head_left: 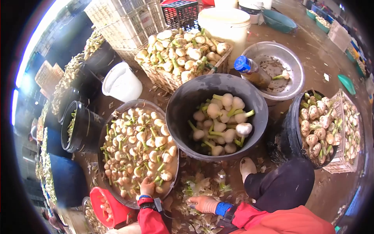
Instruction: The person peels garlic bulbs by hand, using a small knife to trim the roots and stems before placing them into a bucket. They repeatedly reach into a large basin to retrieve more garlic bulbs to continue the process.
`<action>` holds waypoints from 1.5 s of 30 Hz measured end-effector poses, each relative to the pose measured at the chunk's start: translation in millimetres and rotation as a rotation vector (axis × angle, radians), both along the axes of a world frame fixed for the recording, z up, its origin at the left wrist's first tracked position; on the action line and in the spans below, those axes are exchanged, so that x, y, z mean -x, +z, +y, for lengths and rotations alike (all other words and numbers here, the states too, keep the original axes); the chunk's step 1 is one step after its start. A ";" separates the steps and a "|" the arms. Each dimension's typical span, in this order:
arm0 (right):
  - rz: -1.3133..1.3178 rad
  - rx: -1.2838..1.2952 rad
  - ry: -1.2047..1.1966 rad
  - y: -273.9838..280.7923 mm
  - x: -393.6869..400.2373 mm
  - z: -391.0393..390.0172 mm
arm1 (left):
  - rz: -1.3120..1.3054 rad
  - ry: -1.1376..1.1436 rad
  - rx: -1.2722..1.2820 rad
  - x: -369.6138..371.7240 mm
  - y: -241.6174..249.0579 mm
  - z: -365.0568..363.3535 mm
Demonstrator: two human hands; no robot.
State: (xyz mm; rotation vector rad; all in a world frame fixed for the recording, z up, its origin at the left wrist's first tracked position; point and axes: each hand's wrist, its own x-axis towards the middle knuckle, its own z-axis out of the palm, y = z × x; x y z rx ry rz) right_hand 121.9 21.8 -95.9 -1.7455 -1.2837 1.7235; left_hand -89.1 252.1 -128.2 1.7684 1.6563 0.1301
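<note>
My left hand (pixel 147 188), in an orange-palmed glove, reaches over the near rim of a wide basin (pixel 102 156) of garlic bulbs in murky water. Its fingers are curled down among the bulbs, closed on what seems to be a garlic bulb that they mostly hide. My right hand (pixel 205 204), also gloved, is closed low over the peelings (pixel 202 183), holding a small greyish object (pixel 191 203) whose kind I cannot make out. Ahead stands a big dark tub (pixel 177 101) with cleaner, trimmed garlic bulbs (pixel 224 121) at its bottom.
A crate (pixel 156 80) heaped with garlic stands behind, near a white bucket (pixel 124 84). A metal bowl (pixel 298 74) carries a blue-capped bottle (pixel 253 72). To the right are a black bucket (pixel 290 124) of garlic and another crate (pixel 343 165). A red tub (pixel 120 206) sits at lower left.
</note>
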 end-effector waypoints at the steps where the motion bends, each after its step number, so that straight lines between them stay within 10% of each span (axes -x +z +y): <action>1: -0.003 0.007 -0.011 3.4 -1.1 1.1 | -0.104 0.012 0.132 15.1 -25.9 6.4; 7: 0.077 0.044 -0.066 7.1 -1.7 -0.8 | -0.399 0.095 0.305 -2.0 -29.7 -11.3; 14: 0.057 -0.320 -0.589 56.8 -12.4 3.9 | -1.056 0.337 0.398 -70.2 116.0 -70.5; 19: 0.618 -0.605 -0.833 78.5 -12.4 7.6 | -1.251 0.361 0.476 -85.6 155.0 -157.4; 23: 0.389 -0.537 -0.652 90.9 -17.4 -9.1 | -1.067 0.268 0.191 -95.0 151.3 -212.4; 26: 0.298 -0.474 -0.589 99.2 -13.8 -18.5 | -0.315 -0.041 -0.494 -99.2 152.4 -236.8; 31: 0.170 -0.432 -0.527 93.6 -15.3 -24.3 | -0.032 -0.078 -0.566 -110.9 168.1 -257.7; 36: 0.486 -0.477 -0.411 101.7 -26.7 -30.1 | -0.633 0.104 -0.343 -85.9 146.6 -255.9; 42: 0.341 -0.363 -0.392 98.2 -16.2 -32.2 | -0.468 0.022 -0.369 -86.4 155.5 -269.8; 45: 0.350 -0.418 -0.400 110.0 -21.8 -35.2 | -1.546 0.500 0.395 -93.5 167.3 -276.0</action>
